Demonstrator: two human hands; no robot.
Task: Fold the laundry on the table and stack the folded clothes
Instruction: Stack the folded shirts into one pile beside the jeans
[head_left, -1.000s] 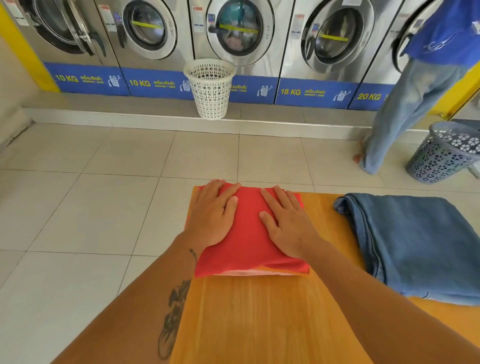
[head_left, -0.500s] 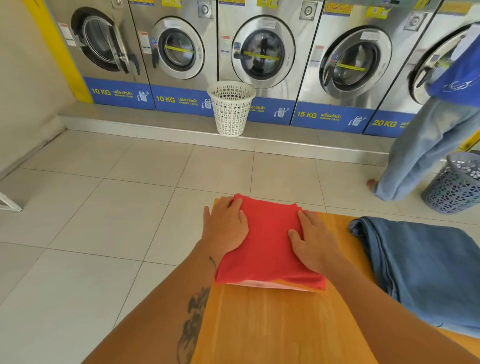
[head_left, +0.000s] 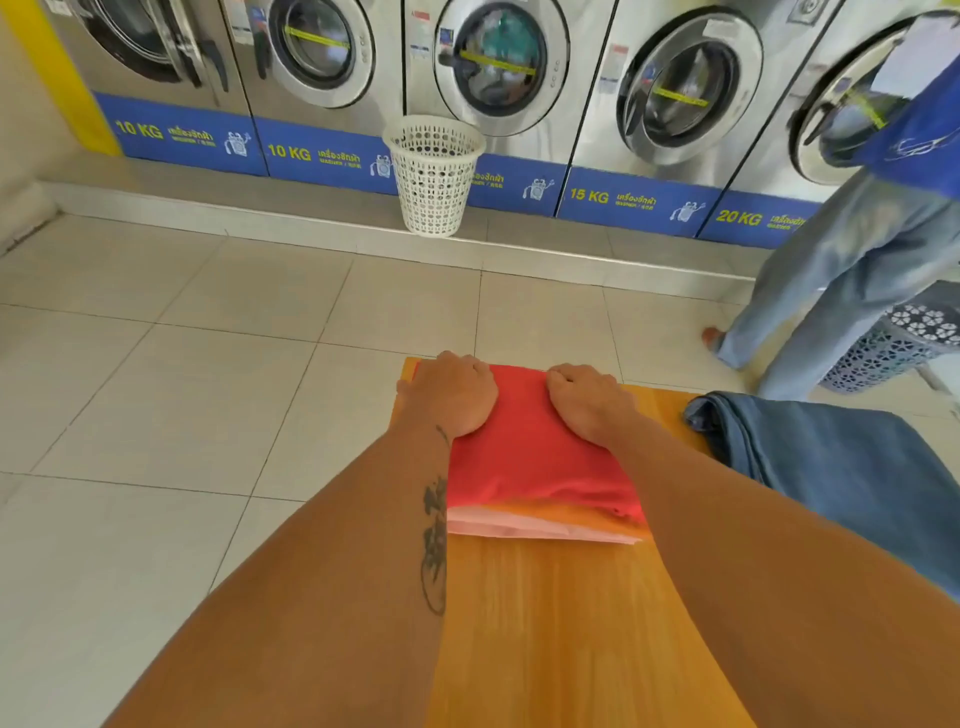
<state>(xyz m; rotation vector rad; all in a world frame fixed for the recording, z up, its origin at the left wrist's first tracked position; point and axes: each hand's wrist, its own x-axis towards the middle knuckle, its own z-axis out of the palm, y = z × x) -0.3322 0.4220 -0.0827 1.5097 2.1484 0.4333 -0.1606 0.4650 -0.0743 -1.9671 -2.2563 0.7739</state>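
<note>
Both hands, left (head_left: 451, 397) and right (head_left: 589, 402), slid from flat mid-cloth to far edge of folded red garment (head_left: 530, 457), fingers now curled over that edge, apparently gripping. Garment atop pale folded item (head_left: 540, 527) at wooden surface (head_left: 561, 623) far-left corner. Folded denim (head_left: 841, 483) apart, right. Likely squaring or shifting stack.

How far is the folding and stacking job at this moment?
Done, it seems: the red garment is folded and lies on a pale folded piece, so a stack exists on the table. In hand: the left hand and right hand curl over the red garment's far edge. Left: the blue denim piece lies apart at the right, only loosely folded and not yet stacked.
</note>
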